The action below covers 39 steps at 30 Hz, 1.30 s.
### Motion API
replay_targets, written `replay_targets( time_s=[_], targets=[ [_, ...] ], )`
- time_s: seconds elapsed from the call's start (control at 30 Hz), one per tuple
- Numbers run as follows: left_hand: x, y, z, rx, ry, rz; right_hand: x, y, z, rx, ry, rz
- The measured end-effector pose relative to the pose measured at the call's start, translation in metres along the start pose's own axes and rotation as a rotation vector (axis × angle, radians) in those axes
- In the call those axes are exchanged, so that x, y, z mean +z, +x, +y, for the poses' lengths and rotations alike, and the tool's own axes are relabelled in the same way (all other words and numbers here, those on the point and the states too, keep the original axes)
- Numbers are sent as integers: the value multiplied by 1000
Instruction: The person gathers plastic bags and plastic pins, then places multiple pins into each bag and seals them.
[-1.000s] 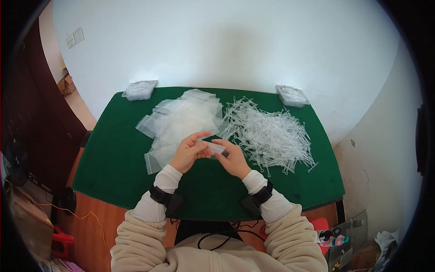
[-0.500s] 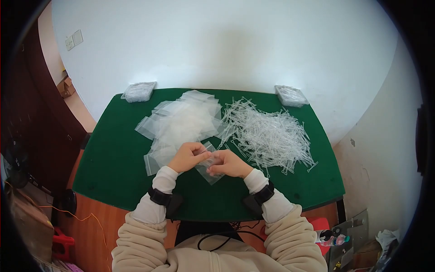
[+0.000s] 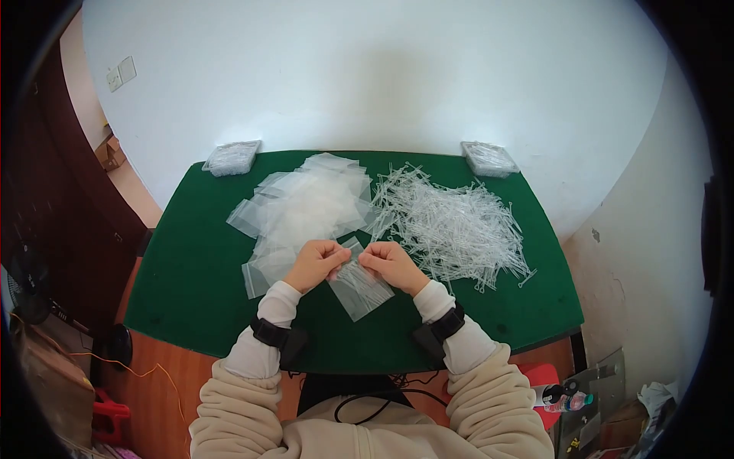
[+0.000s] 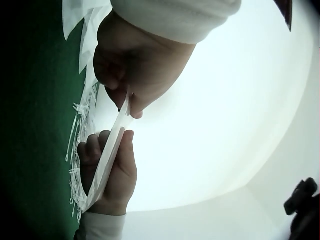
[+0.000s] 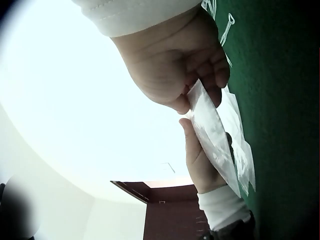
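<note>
Between the two hands is a clear zip bag (image 3: 362,300), tilted with its face toward the head camera and thin clear plastic sticks inside. My left hand (image 3: 312,266) pinches its upper edge at the left corner, thumb against fingers. At the other end of that edge, my right hand (image 3: 397,266) pinches it in the same way. The left wrist view shows the bag (image 4: 109,160) nearly edge-on, stretching from one hand toward the other. In the right wrist view, the bag (image 5: 212,131) hangs from the right thumb and fingers.
A heap of flat zip bags (image 3: 313,203) lies beyond the left hand on the green table (image 3: 183,283). Beyond the right hand spreads a pile of clear plastic sticks (image 3: 462,229). Filled clear trays stand at the back left (image 3: 232,158) and back right (image 3: 489,159), near the wall.
The bag has turned from nearly edge-on to face the head camera, hanging lower. Both hands have come down slightly, and the right hand's fingers have moved from across the bag to its upper edge.
</note>
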<state>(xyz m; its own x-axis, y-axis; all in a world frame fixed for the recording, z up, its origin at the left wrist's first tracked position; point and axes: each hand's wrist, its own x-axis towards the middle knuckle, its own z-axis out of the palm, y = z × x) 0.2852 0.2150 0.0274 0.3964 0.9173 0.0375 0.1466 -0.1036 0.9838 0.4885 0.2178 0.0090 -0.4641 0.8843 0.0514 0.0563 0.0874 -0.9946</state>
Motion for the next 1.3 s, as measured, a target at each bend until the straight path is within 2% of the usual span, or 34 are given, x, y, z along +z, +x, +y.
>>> replay_targets(
  time_s=[0.2,0.27,0.4,0.5,0.73,1.0,1.07,1.13,1.2,1.27,1.3],
  targets=[
    [2,1,-1,19,3,36,2,-1,-2,5,79,32],
    [6,0,-1,20,23,37,4,1,0,-50,86,94],
    [18,-2,-1,89,143,29,1,3,9,-108,39,122],
    [19,2,-8,216,164,99,2,4,10,-128,20,118],
    [16,4,-13,239,209,74,2,3,10,-138,32,132],
    [9,5,-16,252,285,99,-9,6,16,-166,-13,267],
    [7,5,-15,259,303,107,-19,7,18,-116,-19,275],
    [5,4,-13,186,262,81,-21,8,20,-92,-23,280],
    [4,5,-13,150,242,68,-21,9,21,-155,-83,289],
    [4,7,-18,253,323,119,-20,9,23,-187,-112,293],
    [4,6,-19,303,363,145,-15,7,14,-339,-353,386]
  ],
)
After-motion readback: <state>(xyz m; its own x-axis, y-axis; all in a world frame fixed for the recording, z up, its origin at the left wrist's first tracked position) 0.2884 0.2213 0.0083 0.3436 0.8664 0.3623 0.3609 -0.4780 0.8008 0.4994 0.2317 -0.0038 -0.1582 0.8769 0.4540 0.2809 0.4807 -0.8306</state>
